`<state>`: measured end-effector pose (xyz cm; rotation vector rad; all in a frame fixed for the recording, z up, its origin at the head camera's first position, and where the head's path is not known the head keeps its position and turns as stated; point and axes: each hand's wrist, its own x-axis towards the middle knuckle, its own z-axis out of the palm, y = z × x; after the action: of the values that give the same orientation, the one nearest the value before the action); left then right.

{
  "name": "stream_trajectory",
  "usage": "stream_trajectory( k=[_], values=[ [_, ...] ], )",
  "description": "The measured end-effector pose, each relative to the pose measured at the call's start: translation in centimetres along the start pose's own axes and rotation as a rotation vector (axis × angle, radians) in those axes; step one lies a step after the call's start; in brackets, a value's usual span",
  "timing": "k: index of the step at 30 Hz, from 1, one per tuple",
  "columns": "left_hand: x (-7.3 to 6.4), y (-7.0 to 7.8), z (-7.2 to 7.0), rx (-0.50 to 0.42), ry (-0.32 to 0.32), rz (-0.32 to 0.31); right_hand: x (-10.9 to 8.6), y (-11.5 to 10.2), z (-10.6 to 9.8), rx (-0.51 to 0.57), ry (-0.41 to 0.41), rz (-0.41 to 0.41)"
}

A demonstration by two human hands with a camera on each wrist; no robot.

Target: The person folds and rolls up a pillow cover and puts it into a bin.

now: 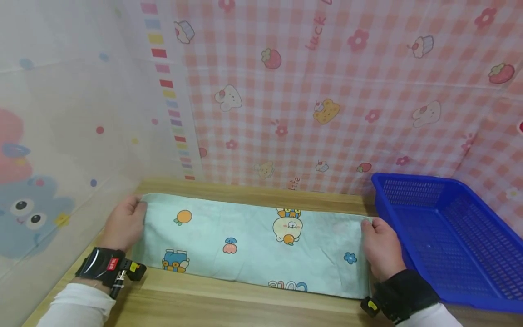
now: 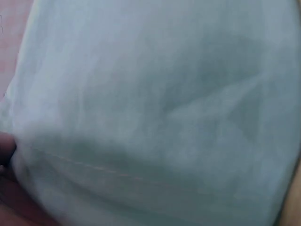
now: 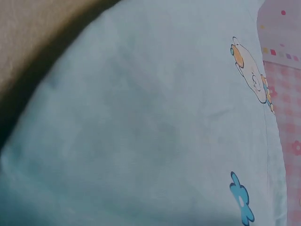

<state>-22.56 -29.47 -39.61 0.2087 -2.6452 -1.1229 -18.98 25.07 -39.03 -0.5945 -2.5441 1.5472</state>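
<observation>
A long folded strip of mint-green cloth, printed with a bear, an orange and flowers, stretches between both hands just over the table. My left hand pinches its far left corner, thumb on top. At the opposite end, my right hand grips the far right corner, with the thumb on the near face. In the left wrist view the cloth fills most of the picture and a stitched seam crosses it; a bit of finger shows at the left edge. The right wrist view has the cloth up close, with the bear and a blue flower.
A blue plastic basket with mesh walls stands on the right, close beside my right hand. Below the cloth lies a wooden tabletop. Printed sheets hang at the back and sides, bounding the space.
</observation>
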Motion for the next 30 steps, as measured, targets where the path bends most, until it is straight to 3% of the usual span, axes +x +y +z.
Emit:
stream_trajectory(
  k=[11,21,26,30],
  values=[
    [0.9,-0.4,1.0,0.012,-0.043,-0.004,1.2,0.1,0.3,-0.048,-0.094,0.038],
    [1.8,-1.1,1.7,0.070,-0.094,-0.018,2.4,0.4,0.8,-0.086,-0.093,0.053],
    [2.1,-1.3,1.9,0.117,-0.198,-0.024,2.7,0.8,1.1,-0.152,-0.160,0.057],
    [2.0,-1.6,1.9,0.151,-0.271,-0.028,2.6,1.3,1.2,-0.244,-0.221,0.014]
  ],
)
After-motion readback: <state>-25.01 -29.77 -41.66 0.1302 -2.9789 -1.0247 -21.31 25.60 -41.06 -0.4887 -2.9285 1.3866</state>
